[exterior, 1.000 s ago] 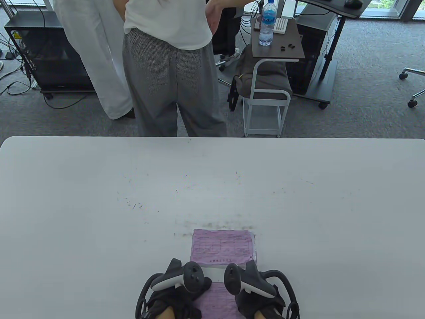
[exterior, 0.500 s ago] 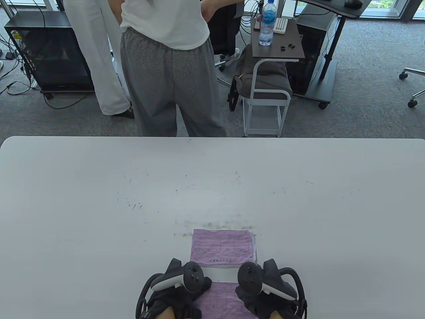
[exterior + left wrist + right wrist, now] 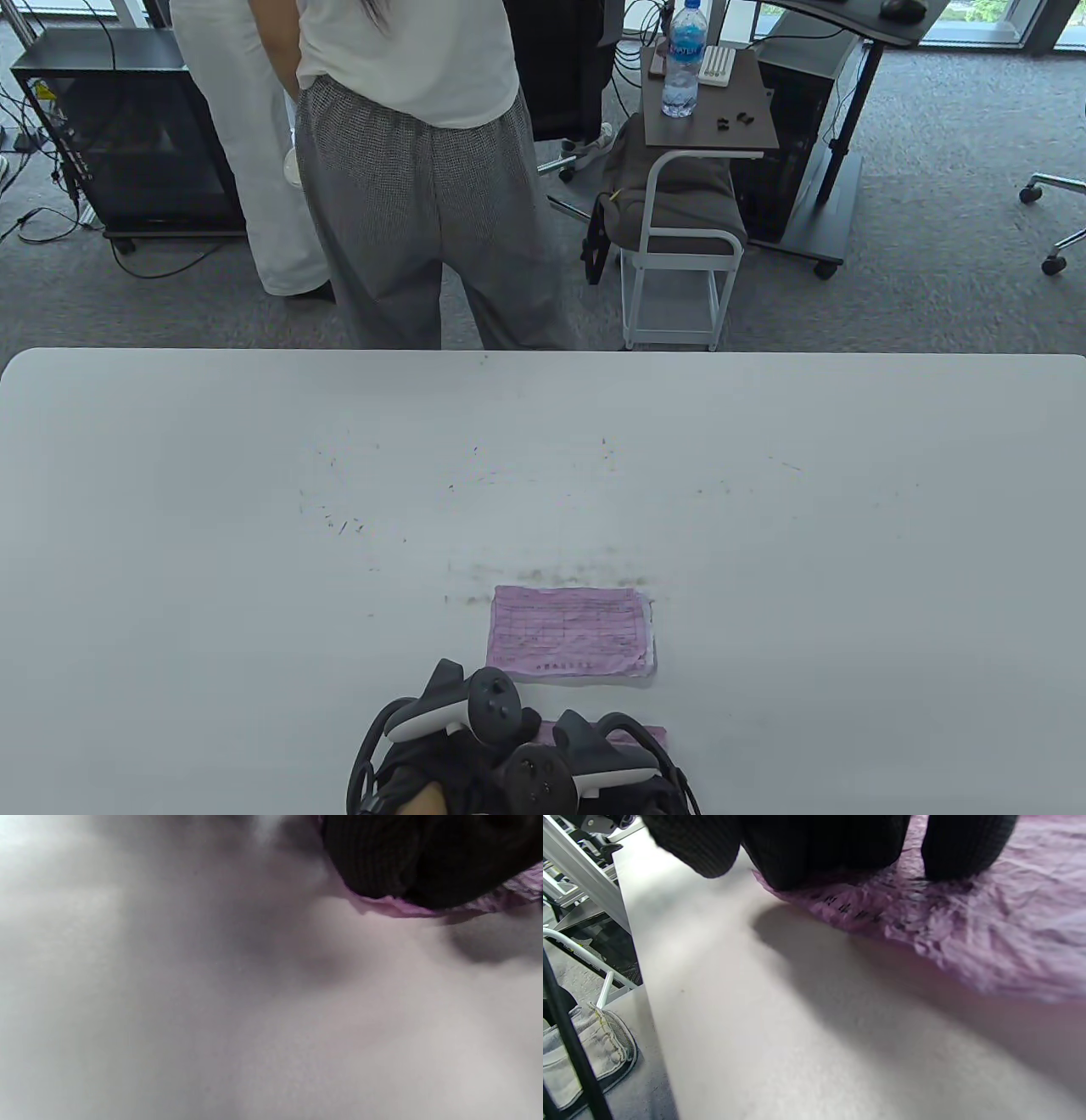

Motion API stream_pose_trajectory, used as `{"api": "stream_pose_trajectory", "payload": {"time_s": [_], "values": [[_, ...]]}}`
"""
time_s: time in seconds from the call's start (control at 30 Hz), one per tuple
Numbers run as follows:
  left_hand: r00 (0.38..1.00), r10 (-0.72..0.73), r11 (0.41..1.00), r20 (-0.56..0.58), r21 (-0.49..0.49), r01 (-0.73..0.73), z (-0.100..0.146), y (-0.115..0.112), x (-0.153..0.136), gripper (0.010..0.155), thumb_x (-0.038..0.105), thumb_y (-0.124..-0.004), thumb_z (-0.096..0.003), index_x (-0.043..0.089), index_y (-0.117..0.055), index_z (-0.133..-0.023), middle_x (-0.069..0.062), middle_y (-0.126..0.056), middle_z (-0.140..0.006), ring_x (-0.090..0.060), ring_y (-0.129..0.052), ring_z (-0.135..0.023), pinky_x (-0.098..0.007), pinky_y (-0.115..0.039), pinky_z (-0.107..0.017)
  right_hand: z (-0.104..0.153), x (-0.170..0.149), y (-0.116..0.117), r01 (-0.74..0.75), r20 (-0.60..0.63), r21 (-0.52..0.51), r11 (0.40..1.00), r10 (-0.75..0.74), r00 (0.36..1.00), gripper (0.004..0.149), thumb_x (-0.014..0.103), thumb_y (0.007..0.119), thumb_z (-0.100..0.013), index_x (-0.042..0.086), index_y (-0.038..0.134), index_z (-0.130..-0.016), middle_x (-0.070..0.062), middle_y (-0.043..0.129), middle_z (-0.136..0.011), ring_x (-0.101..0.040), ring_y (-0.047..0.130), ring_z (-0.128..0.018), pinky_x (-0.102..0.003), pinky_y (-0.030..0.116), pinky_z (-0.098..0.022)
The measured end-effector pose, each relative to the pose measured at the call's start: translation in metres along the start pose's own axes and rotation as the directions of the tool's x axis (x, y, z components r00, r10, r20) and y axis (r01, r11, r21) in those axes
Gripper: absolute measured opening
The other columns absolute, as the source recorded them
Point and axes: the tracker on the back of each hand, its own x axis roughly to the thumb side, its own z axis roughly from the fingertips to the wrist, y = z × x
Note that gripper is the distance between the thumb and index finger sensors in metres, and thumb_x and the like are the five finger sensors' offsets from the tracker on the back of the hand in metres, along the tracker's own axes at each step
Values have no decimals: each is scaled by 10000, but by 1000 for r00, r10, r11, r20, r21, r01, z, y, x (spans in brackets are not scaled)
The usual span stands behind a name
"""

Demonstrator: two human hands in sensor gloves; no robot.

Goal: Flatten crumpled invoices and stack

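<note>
At the desk's (image 3: 254, 509) near edge, our left hand (image 3: 441, 747) and right hand (image 3: 585, 764) press down on a thin, wrinkled pink paper invoice (image 3: 967, 908); whether either grip pinches it we cannot tell. Sliding the fingers (image 3: 814, 853) too hard could tear or re-crease it. Beyond lies the flattened pink invoice stack (image 3: 570, 632).

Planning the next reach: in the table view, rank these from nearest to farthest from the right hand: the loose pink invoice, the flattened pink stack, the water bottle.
1. Loose pink invoice: directly under the right hand, at the table's near edge.
2. Flattened pink stack: just beyond the hands, on the table.
3. Water bottle: far off, on the side cart past the table.
</note>
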Motion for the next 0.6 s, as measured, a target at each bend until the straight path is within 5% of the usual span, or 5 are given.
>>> {"api": "stream_pose_trajectory", "payload": {"time_s": [0.6], "values": [[1000, 7, 1000, -8, 2, -7, 0, 0, 0, 810, 410, -818, -518, 423, -208, -1052, -102, 143, -1021, -555, 122, -898, -697, -188, -631, 21, -52, -3, 217, -316, 75, 973, -184, 931, 359, 482, 726, -564, 192, 874, -715, -83, 849, -774, -334, 825, -674, -600, 727, -511]]}}
